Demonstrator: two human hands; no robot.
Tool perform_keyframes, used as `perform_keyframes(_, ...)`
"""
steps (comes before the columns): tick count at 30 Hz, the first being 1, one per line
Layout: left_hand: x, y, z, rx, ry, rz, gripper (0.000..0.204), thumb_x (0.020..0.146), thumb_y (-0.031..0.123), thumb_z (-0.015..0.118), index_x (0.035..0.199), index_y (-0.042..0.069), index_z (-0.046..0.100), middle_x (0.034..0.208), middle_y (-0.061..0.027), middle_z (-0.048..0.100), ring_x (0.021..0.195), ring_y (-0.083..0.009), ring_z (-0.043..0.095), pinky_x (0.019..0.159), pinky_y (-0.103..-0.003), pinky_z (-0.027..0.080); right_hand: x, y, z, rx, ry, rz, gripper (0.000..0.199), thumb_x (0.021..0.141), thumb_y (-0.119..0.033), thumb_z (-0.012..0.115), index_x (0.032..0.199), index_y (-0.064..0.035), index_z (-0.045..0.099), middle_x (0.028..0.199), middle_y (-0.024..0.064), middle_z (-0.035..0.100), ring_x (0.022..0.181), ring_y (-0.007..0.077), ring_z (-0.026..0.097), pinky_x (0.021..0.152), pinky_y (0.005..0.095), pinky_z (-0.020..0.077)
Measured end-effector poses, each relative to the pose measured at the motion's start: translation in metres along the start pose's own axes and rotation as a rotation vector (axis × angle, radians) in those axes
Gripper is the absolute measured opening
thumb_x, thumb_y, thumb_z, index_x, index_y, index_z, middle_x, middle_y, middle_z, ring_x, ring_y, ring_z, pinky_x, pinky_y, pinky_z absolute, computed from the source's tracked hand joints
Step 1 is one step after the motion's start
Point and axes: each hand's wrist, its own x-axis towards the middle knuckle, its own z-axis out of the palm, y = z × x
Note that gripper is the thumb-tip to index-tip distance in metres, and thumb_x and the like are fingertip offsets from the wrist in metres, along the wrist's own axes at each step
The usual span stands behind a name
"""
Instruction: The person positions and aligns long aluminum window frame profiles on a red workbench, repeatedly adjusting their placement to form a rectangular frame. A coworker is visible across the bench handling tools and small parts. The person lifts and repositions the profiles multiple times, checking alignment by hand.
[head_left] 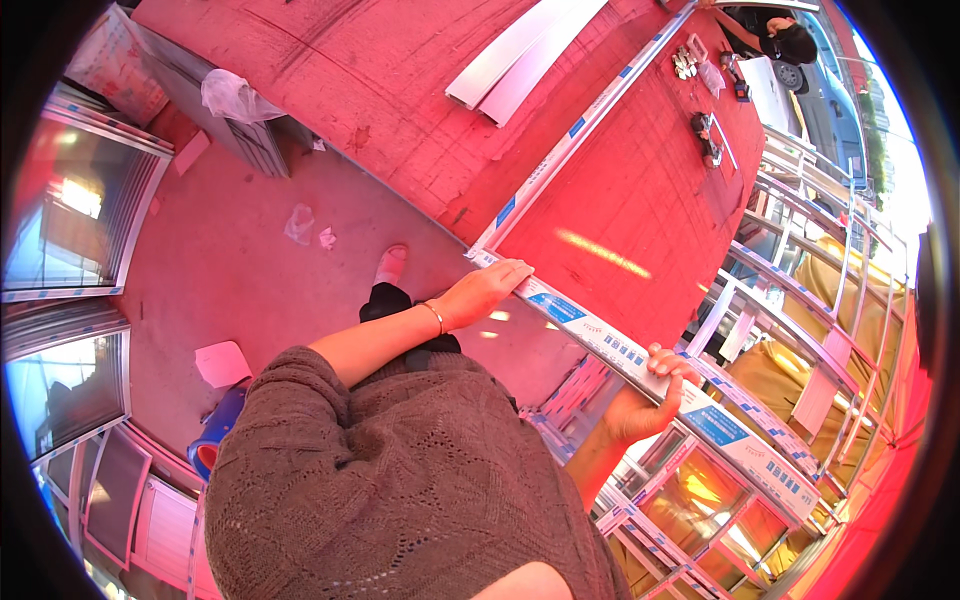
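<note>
A long white frame profile with blue-printed film runs along the near edge of the red-topped work table and sticks out past it toward the lower right. At its far left end it meets a second filmed profile, which crosses the table; the two form a corner. Near that corner my left hand lies over the first profile, its fingers bent across the top. Farther right, my right hand is wrapped round the same profile from below, fingers over its upper side.
Two loose white profiles lie on the table. A power tool and small items sit near another person at the far right. Glazed window frames stand at left, metal racks at right. Scraps litter the floor.
</note>
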Motion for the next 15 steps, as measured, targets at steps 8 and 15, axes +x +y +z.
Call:
perform_keyframes(8,-0.003,-0.007,-0.011,-0.120,0.026,-0.036,0.049,0.080,-0.006,0.061,0.128,0.000,0.051,0.124,-0.0180,0.058,0.116,-0.0340,0.057,0.095,-0.039,0.050,-0.005,-0.001,0.049,-0.152,-0.075,-0.097,0.012,0.089,-0.017,0.052,0.086,-0.0103,0.042,0.071,0.0028,0.043,0.067,0.0132,0.043,0.076,0.0363,0.0402)
perform_keyframes(15,-0.004,-0.014,-0.017,-0.131,0.039,-0.021,0.043,0.083,-0.002,0.060,0.125,0.000,0.052,0.121,-0.0166,0.060,0.113,-0.0321,0.059,0.094,-0.037,0.050,-0.004,0.007,0.066,-0.150,-0.142,-0.164,0.022,0.094,-0.026,0.055,0.088,-0.0108,0.041,0.071,0.0014,0.040,0.064,0.0112,0.041,0.070,0.0324,0.0392)
